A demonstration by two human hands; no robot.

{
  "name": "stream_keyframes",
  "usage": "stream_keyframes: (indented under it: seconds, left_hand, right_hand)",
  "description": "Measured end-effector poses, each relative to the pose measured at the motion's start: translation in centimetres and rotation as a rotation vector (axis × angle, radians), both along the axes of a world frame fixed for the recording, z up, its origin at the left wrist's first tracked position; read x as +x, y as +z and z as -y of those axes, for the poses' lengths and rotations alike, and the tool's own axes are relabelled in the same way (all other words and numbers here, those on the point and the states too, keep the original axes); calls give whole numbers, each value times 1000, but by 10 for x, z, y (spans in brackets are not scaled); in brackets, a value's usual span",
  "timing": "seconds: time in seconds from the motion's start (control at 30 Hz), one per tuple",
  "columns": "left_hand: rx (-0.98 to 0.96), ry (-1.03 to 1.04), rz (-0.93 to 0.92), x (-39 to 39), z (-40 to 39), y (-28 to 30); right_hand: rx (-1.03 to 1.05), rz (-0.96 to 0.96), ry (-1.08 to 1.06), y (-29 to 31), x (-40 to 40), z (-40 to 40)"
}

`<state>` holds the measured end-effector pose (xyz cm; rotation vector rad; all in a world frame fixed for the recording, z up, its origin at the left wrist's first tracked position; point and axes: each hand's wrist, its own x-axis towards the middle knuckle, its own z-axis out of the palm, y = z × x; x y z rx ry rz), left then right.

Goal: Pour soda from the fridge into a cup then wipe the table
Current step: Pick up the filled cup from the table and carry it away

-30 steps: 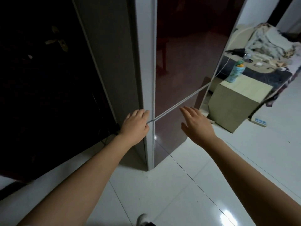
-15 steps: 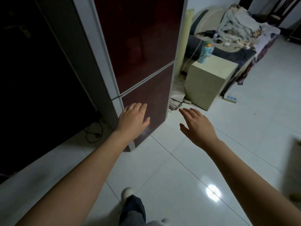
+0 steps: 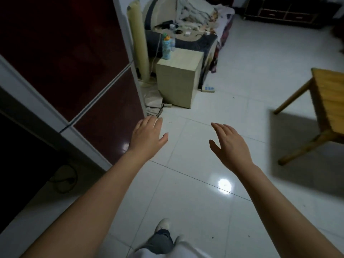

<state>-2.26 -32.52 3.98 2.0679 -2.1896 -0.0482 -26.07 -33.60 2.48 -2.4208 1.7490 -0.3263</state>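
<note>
The fridge [image 3: 78,58] stands at the left, with dark red doors shut and a pale frame. My left hand [image 3: 148,135] hovers open just off the lower door's right edge, touching nothing. My right hand [image 3: 229,145] is open over the white floor, fingers spread, holding nothing. A wooden table [image 3: 329,101] shows at the right edge, only its corner and legs in view. No soda and no cup are visible.
A beige cabinet [image 3: 177,79] with a blue patterned bottle [image 3: 167,48] on top stands behind the fridge. A rolled mat [image 3: 139,40], a cluttered sofa [image 3: 189,25], a power strip [image 3: 208,88] and a floor cable [image 3: 64,178] lie around. My foot [image 3: 162,225] is on the tiles.
The view has swung right, away from the fridge. My left hand has come off the fridge's front edge. The wooden table has entered the view at the right.
</note>
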Motion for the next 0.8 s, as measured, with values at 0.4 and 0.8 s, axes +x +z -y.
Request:
stream_keyframes:
  seconds: [0.4, 0.8]
  left_hand:
    - [9, -418, 5, -90, 84, -14]
    - [60, -807, -4, -219, 113, -30]
  right_hand:
    - [-12, 2, -444, -2, -84, -23]
    - [34, -7, -880, -13, -167, -72]
